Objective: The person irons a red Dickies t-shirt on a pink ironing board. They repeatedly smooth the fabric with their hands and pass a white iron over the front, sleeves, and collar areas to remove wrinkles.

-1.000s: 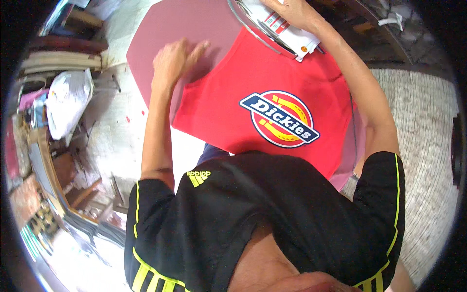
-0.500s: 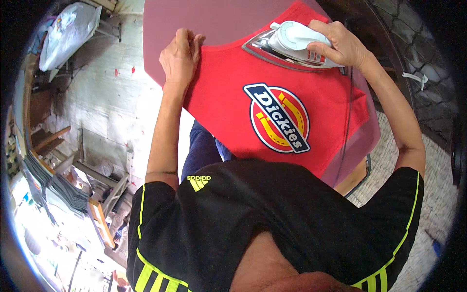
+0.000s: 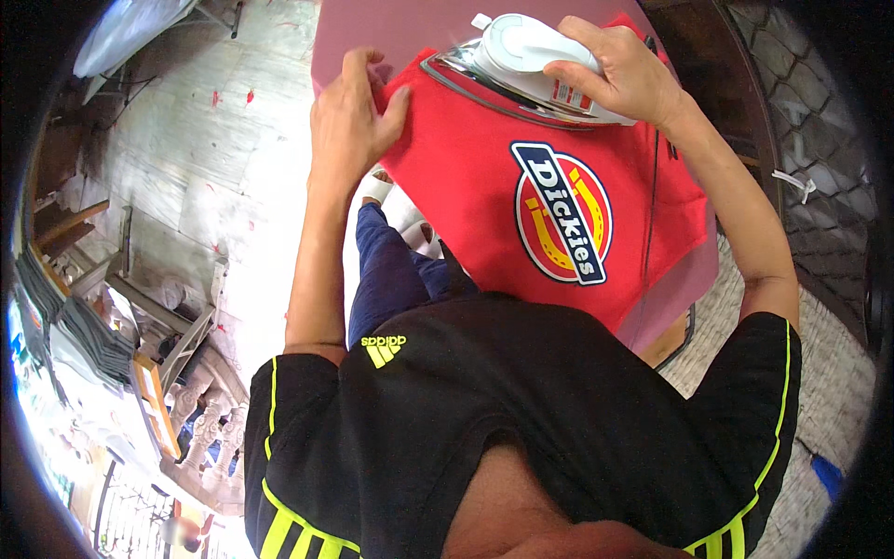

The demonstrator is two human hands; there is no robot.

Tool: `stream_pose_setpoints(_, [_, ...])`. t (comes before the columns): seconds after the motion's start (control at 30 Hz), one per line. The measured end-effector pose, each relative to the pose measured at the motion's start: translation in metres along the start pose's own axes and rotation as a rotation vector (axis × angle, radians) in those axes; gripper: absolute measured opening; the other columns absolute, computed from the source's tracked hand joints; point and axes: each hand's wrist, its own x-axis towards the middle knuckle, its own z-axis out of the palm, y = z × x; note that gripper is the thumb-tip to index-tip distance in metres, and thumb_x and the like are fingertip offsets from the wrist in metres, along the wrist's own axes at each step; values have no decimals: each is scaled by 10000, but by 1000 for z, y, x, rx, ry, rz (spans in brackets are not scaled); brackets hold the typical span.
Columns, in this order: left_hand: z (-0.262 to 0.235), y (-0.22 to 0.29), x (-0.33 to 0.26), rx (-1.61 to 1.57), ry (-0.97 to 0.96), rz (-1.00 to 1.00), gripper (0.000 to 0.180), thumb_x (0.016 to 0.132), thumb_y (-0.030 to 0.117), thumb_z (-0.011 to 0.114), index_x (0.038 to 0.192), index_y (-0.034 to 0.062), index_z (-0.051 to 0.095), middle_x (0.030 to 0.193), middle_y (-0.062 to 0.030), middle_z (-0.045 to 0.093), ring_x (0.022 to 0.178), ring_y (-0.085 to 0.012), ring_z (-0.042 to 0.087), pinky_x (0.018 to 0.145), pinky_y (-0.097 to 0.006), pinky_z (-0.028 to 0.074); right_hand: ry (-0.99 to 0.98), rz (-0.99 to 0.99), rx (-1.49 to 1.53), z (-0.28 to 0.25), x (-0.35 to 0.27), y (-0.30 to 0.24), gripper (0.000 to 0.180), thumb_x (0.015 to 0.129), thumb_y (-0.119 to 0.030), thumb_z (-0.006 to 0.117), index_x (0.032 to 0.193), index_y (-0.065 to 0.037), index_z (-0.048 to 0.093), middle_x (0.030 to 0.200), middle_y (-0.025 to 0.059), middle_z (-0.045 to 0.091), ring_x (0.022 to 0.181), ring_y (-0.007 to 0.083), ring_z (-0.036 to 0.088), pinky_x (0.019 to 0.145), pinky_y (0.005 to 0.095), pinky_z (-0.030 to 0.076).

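A red shirt with a round blue, yellow and white emblem lies spread over a pink ironing board. My right hand is shut on the handle of a white clothes iron, whose metal soleplate rests on the shirt's far part. My left hand lies flat on the shirt's left edge, fingers spread, pressing the cloth down. The iron's dark cord runs down over the shirt's right side.
My black shirt with yellow-green stripes and blue trousers fill the lower view. A pale tiled floor lies to the left, with stacked folded cloth and wooden furniture at the far left. A patterned mat is at the right.
The iron has slid leftward across the shirt's far part under my right hand. My left hand has stayed on the shirt's left edge, and the view has tilted and closed in.
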Motion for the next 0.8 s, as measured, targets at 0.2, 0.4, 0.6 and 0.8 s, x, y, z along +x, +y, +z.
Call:
stream_pose_setpoints(0.2, [-2, -17, -26, -193, 115, -111, 316, 782, -47, 680, 1071, 9, 564, 974, -143, 570, 780, -242, 597, 739, -354, 499, 60, -38, -55, 2, 30, -35, 253, 875, -252, 660, 896, -24, 553, 695, 217, 603, 645, 387, 641, 558, 435, 481])
stream_pose_setpoints(0.4, [-2, -33, -55, -211, 213, -109, 324, 843, -36, 687, 1119, 12, 524, 1093, -103, 549, 877, -169, 597, 794, -310, 510, 89, -46, -103, 17, 55, -53, 290, 872, -302, 673, 901, -36, 560, 716, 228, 615, 675, 412, 641, 583, 466, 490])
stream_pose_setpoints(0.6, [16, -56, -66, -694, 195, -335, 357, 838, -38, 695, 1125, 18, 489, 1033, -74, 520, 865, -132, 557, 788, -272, 486, 127, -39, -159, 38, 80, -66, 376, 895, -419, 615, 914, -44, 583, 740, 243, 643, 722, 435, 652, 647, 508, 514])
stream_pose_setpoints(0.8, [2, -73, -60, -708, 45, -295, 333, 887, 20, 692, 1146, 20, 483, 1057, -81, 557, 895, -126, 565, 778, -263, 497, 79, 25, -91, 33, 95, -85, 456, 910, -477, 584, 996, -31, 618, 812, 281, 660, 786, 467, 652, 709, 541, 510])
